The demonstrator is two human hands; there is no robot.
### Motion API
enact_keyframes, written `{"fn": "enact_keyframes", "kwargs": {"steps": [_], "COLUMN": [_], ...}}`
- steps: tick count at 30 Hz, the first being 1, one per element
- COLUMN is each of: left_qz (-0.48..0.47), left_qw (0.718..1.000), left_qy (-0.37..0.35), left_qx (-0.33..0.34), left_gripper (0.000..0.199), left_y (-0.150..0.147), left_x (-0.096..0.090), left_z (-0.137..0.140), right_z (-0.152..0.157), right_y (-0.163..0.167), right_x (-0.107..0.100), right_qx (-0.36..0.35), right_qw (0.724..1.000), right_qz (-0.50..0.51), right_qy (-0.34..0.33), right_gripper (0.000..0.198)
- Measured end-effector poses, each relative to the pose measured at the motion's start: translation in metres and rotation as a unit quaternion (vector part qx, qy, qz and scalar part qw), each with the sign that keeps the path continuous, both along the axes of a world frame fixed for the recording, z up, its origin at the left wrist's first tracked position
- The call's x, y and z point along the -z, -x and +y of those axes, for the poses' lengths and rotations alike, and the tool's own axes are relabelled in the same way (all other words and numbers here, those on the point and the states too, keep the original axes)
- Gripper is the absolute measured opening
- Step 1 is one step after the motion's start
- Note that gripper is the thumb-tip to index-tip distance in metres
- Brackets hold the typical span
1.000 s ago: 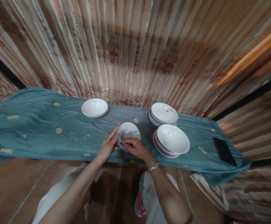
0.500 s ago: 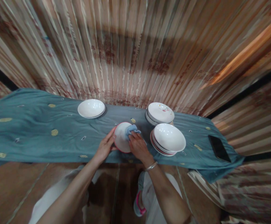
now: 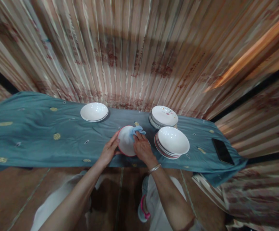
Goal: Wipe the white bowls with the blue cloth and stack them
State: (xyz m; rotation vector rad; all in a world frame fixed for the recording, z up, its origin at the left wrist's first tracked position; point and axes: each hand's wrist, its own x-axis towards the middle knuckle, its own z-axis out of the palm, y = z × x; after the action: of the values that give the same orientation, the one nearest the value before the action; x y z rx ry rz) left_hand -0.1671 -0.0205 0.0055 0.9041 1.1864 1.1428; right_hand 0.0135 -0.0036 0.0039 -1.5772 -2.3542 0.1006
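A white bowl with a red rim (image 3: pixel 125 142) is held over the front part of the table, its inside facing me. My left hand (image 3: pixel 110 149) grips its left edge, thumb on the rim and fingers behind. My right hand (image 3: pixel 143 148) is closed on a light blue cloth (image 3: pixel 137 130), pressed against the bowl's upper right inside. Part of the bowl's right side is hidden by that hand. Close by on the right stands a stack of bowls (image 3: pixel 173 141), some with red outsides.
Behind the bowl stack is a stack of plates (image 3: pixel 164 116) with a floral print. White shallow dishes (image 3: pixel 94 111) sit at the back left. A black phone (image 3: pixel 222 151) lies at the right end of the green tablecloth (image 3: pixel 38 128). A pleated curtain (image 3: pixel 129 64) hangs behind.
My right hand has moved the cloth slightly up and right along the bowl's inside. My left hand keeps its hold on the bowl's left edge.
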Motion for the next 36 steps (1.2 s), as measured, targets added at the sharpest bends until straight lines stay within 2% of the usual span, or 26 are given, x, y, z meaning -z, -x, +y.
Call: {"fn": "enact_keyframes", "kwargs": {"steps": [5,10,15,22,27,36], "left_qz": [-0.007,-0.006,-0.009,-0.019,-0.011,0.003], "left_qw": [1.0,1.0,1.0,1.0,1.0,1.0], "left_qy": [0.005,0.016,0.01,0.001,0.005,-0.012], "left_qx": [-0.012,-0.021,-0.025,-0.022,-0.019,-0.013], "left_gripper": [0.068,0.064,0.064,0.067,0.067,0.07], "left_y": [-0.001,-0.002,-0.002,-0.001,0.0,0.0], "left_x": [0.003,0.0,0.001,0.004,0.006,0.007], "left_z": [0.002,0.002,0.002,0.004,0.003,0.001], "right_z": [-0.003,-0.011,-0.017,-0.014,-0.01,0.001], "right_y": [-0.003,-0.005,-0.007,0.001,0.018,0.036], "right_x": [-0.003,-0.011,-0.022,-0.019,-0.009,0.007], "right_qx": [-0.013,-0.047,-0.096,-0.163,-0.182,-0.142], "right_qw": [0.998,0.995,0.987,0.949,0.92,0.925], "right_qz": [-0.048,-0.049,0.015,0.189,0.292,0.31], "right_qy": [0.04,0.069,0.124,0.192,0.187,0.168], "right_gripper": [0.026,0.024,0.023,0.027,0.031,0.05]}}
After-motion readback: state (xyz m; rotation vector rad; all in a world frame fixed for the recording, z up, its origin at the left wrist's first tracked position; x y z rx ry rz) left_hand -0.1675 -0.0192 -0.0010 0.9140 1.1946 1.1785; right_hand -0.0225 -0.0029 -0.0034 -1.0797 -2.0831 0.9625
